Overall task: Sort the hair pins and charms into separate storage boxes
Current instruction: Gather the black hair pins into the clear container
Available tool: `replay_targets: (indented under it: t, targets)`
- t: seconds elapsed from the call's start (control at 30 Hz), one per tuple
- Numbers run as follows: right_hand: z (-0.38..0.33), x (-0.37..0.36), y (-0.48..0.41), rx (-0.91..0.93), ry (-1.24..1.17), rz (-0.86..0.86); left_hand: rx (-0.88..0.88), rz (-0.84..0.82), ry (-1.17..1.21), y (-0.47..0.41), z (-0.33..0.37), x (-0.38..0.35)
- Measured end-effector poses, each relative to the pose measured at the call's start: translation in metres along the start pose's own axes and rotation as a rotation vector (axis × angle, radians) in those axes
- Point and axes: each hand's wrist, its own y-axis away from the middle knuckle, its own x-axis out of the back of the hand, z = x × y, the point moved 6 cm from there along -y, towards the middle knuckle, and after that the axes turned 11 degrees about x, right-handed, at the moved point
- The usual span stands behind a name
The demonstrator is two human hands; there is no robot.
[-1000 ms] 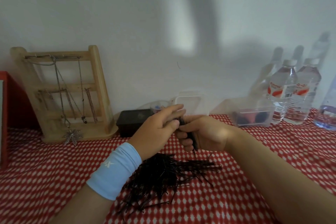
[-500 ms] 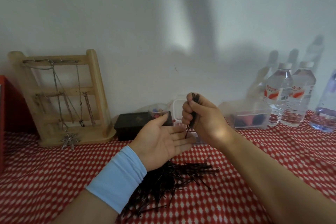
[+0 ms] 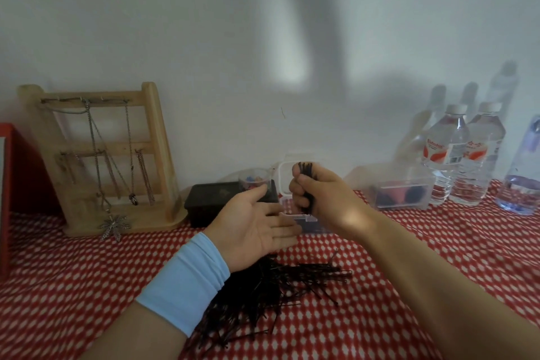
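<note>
My right hand (image 3: 324, 199) is closed in a fist around an upright bundle of black hair pins (image 3: 305, 175), held above a small clear box (image 3: 309, 221) with its lid raised. My left hand (image 3: 257, 225), palm up and fingers spread, is empty and lies just left of the fist. A large loose pile of black hair pins (image 3: 263, 295) lies on the red checked cloth (image 3: 73, 286) under my left wrist. A clear cup (image 3: 253, 181) with coloured charms stands behind my left hand.
A black box (image 3: 210, 202) sits by the wall. A wooden jewellery stand (image 3: 99, 161) with chains is at the left, a red box (image 3: 11, 184) beyond it. A clear tub (image 3: 400, 193) and water bottles (image 3: 455, 155) stand at the right.
My hands came apart: the left opened palm up, and the right lifted the bundle of pins upright and has since lowered it slightly toward the clear box.
</note>
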Motion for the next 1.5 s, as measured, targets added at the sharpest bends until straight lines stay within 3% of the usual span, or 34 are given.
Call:
replay_targets:
  t: [0.07, 0.13, 0.23, 0.3, 0.4, 0.53, 0.77, 0.93, 1.13, 1.2, 1.33, 1.43, 1.5]
  targets:
    - [-0.005, 0.009, -0.005, -0.026, 0.02, 0.014, -0.078, 0.168, -0.206, 0.001, 0.012, 0.008]
    - [-0.009, 0.018, -0.013, -0.074, 0.205, -0.028, -0.195, 0.298, -0.385, 0.002, 0.03, 0.01]
    - [-0.019, 0.023, -0.029, -0.13, 0.77, -0.151, -0.351, 0.445, -0.692, 0.0, 0.055, 0.004]
    - [-0.021, 0.016, -0.04, -0.147, 1.168, -0.328, -0.468, 0.508, -0.869, -0.004, 0.068, 0.0]
    - [-0.008, 0.01, -0.041, -0.294, 1.427, -0.554, -0.605, 0.583, -1.192, -0.011, 0.074, -0.008]
    - [-0.002, 0.017, -0.039, -0.334, 1.419, -0.677, -0.606, 0.553, -1.366, -0.022, 0.07, -0.009]
    - [-0.012, 0.046, -0.035, -0.278, 1.259, -0.458, -0.613, 0.54, -1.535, -0.032, 0.06, -0.009]
    - [-0.001, 0.036, -0.011, -0.306, 1.378, -0.57, -0.494, 0.448, -1.766, -0.048, 0.037, -0.016]
    - [-0.017, 0.047, -0.007, -0.145, 1.365, -0.295, -0.438, 0.45, -2.087, -0.06, 0.027, -0.023]
    - [-0.02, 0.052, -0.007, -0.128, 1.46, -0.288, -0.396, 0.457, -2.11, -0.062, 0.028, -0.02]
    - [-0.009, 0.051, -0.003, -0.221, 1.57, -0.448, -0.465, 0.437, -2.002, -0.064, 0.032, -0.014]
    - [-0.006, 0.048, 0.001, -0.27, 1.419, -0.426, -0.518, 0.434, -1.91, -0.068, 0.031, -0.012]
    - [-0.01, 0.047, 0.001, -0.25, 1.293, -0.341, -0.478, 0.437, -2.017, -0.073, 0.026, -0.01]
